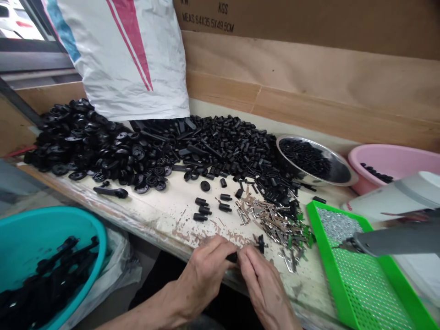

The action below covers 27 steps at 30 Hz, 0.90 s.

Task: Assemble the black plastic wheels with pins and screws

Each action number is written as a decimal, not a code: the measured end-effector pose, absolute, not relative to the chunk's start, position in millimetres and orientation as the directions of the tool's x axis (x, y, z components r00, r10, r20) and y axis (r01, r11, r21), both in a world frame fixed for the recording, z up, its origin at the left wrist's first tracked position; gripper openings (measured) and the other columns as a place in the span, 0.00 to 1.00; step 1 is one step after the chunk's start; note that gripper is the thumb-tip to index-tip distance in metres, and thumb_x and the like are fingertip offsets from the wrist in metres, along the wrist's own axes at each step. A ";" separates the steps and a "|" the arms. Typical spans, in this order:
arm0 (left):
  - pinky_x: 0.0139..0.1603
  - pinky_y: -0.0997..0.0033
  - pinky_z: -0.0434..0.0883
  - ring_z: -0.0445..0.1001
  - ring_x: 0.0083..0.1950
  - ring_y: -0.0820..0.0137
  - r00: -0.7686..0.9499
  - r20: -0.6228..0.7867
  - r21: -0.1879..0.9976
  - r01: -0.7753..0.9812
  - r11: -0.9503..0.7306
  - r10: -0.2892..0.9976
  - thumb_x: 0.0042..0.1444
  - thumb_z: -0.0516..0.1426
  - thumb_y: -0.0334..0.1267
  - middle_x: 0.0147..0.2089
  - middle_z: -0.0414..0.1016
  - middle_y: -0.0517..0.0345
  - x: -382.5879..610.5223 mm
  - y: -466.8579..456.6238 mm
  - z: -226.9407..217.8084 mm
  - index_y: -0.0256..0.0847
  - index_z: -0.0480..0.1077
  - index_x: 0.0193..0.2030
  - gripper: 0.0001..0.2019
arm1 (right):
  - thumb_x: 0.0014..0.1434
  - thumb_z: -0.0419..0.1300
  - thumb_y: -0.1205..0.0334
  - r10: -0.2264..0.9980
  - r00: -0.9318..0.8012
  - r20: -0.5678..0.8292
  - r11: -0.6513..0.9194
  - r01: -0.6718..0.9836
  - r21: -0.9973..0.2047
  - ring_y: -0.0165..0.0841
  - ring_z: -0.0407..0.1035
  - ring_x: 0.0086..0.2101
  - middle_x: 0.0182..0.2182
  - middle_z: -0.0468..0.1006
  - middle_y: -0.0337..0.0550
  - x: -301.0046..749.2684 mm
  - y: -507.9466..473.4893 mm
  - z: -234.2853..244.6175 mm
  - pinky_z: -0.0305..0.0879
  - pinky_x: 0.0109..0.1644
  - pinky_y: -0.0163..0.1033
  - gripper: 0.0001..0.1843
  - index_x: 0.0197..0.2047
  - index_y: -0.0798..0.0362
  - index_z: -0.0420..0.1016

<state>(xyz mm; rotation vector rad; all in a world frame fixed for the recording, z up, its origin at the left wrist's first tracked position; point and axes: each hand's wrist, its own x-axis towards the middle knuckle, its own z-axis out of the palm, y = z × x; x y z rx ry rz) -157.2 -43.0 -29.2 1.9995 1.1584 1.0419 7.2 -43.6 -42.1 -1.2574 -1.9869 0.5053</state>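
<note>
At the table's front edge, my left hand (210, 262) pinches a small black plastic piece (232, 257), mostly covered by the fingers. My right hand (258, 277) is closed, its fingertips meeting that piece from the other side; what lies inside its fingers is hidden. Just beyond the right fingers, a black disc-shaped part (261, 244) stands on edge. Several black stemmed cylinders (205, 210) lie on the tabletop ahead of my hands. To their right spreads a heap of thin metal strips and pins (280, 224). A single black disc (205, 185) lies flat farther back.
Piles of black round caps (113, 142) and short tubes (237, 142) fill the back. A steel bowl (347, 176), pink basin (412, 156) and green tray (318, 238) of small metal pieces stand right, a grey tool (395, 238) above the tray. A teal tub (98, 224) sits lower left.
</note>
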 end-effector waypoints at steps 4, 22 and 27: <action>0.45 0.71 0.73 0.72 0.42 0.69 0.328 0.301 0.778 0.458 -0.430 0.895 0.60 0.48 0.22 0.40 0.71 0.52 -157.9 -40.9 -24.0 0.38 0.69 0.45 0.13 | 0.69 0.44 0.54 0.885 -0.258 0.387 0.458 0.627 -0.630 0.36 0.72 0.32 0.29 0.75 0.43 6.3 -42.2 -47.0 0.70 0.35 0.38 0.18 0.37 0.48 0.71; 0.44 0.75 0.71 0.71 0.42 0.72 0.355 0.147 0.855 0.424 -0.300 0.923 0.59 0.49 0.21 0.40 0.68 0.56 -164.8 -34.4 -9.7 0.40 0.71 0.44 0.14 | 0.70 0.44 0.59 0.877 -0.307 0.370 0.480 0.616 -0.625 0.32 0.69 0.25 0.24 0.72 0.39 0.6 -36.1 -30.2 0.66 0.31 0.36 0.17 0.31 0.50 0.66; 0.45 0.76 0.72 0.72 0.42 0.72 0.342 0.247 0.820 0.425 -0.384 0.907 0.59 0.48 0.20 0.42 0.71 0.54 -167.0 -35.5 -15.2 0.38 0.71 0.40 0.13 | 0.70 0.44 0.59 0.885 -0.295 0.361 0.465 0.612 -0.639 0.32 0.68 0.24 0.23 0.71 0.39 -0.8 -37.3 -33.4 0.65 0.29 0.35 0.17 0.31 0.50 0.66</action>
